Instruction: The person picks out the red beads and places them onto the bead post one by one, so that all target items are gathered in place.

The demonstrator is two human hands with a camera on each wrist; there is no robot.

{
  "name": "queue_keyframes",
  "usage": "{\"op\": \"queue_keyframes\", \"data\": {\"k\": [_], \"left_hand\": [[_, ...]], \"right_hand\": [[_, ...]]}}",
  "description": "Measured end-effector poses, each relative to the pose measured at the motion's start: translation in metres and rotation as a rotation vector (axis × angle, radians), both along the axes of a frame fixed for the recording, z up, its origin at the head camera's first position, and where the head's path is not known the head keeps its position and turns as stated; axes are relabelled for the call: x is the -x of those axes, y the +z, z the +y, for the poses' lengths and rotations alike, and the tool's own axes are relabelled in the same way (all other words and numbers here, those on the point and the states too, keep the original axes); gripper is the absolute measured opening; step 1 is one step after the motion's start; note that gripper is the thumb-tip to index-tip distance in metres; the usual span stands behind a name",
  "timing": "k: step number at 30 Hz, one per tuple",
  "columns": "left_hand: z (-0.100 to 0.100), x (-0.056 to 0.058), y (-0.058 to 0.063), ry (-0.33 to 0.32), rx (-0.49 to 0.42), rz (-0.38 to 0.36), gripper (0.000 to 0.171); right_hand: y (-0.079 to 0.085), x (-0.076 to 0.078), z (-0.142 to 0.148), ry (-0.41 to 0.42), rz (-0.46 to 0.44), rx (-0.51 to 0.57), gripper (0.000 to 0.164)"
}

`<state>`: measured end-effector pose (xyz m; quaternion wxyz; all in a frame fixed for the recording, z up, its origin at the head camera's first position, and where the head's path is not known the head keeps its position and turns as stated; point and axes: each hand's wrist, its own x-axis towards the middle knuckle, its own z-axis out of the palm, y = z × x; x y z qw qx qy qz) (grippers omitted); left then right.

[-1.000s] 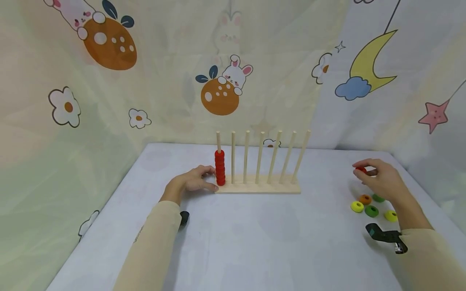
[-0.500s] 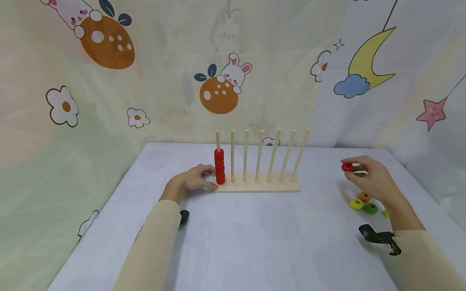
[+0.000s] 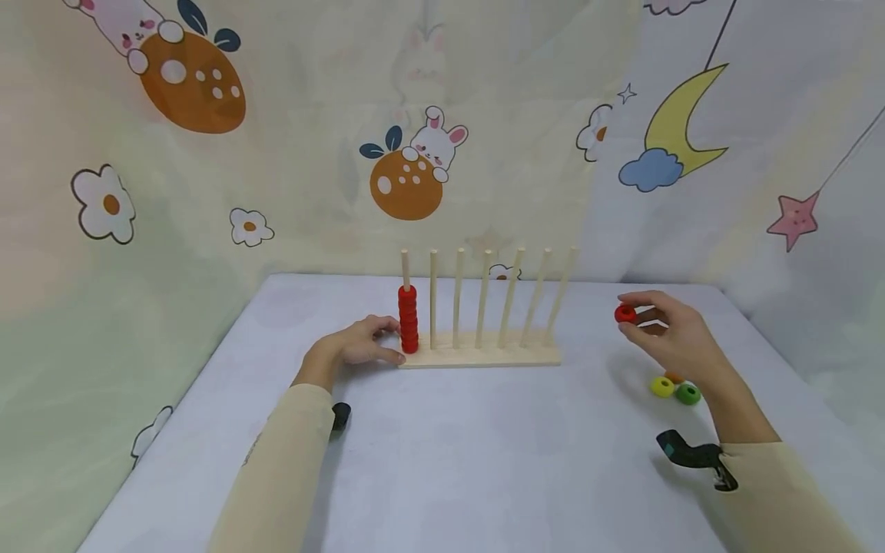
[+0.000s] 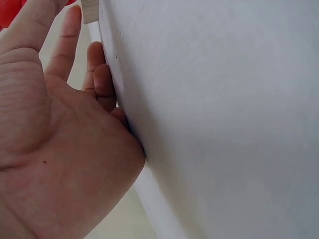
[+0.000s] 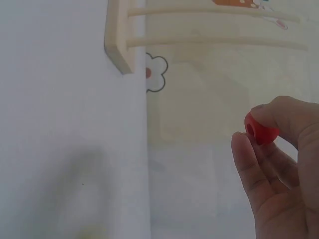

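A wooden peg stand [image 3: 484, 357] with several upright pegs sits toward the back of the table. Red beads [image 3: 409, 321] are stacked on its leftmost peg, whose top is bare. At the stand's left end, my left hand [image 3: 354, 342] holds the base between thumb and fingers; the left wrist view shows the base end [image 4: 90, 11] at the fingertips. Off to the right, my right hand [image 3: 681, 335] pinches a single red bead [image 3: 625, 313] above the table. Thumb and fingers hold this bead in the right wrist view, its hole [image 5: 250, 129] facing left.
Below the right hand lie a yellow bead [image 3: 661, 386], a green bead [image 3: 687, 394] and an orange bead [image 3: 674, 377] partly hidden. A printed cloth [image 3: 311, 153] hangs behind the white table [image 3: 484, 453]. Black wrist mounts [image 3: 694, 455] stick out near the sleeves.
My right hand has moved left toward the stand, carrying the red bead away from the loose beads. The left hand stays at the stand's left end. The head view has shifted slightly.
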<state>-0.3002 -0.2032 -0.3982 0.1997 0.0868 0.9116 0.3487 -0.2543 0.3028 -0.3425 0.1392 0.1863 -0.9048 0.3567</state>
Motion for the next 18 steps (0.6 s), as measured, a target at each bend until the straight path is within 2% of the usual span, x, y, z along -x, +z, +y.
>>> {"op": "queue_keyframes", "data": {"k": [3, 9, 18], "left_hand": [[0.000, 0.000, 0.001, -0.012, 0.008, -0.002, 0.052], [-0.003, 0.001, 0.002, -0.018, -0.015, -0.010, 0.053], [-0.003, 0.002, 0.000, -0.030, -0.024, -0.011, 0.051]], "right_hand": [[0.001, -0.004, -0.007, 0.018, 0.013, 0.033, 0.042], [0.002, 0.001, -0.029, 0.079, 0.041, 0.116, 0.036], [0.002, 0.004, -0.049, 0.158, 0.093, 0.148, 0.036]]}}
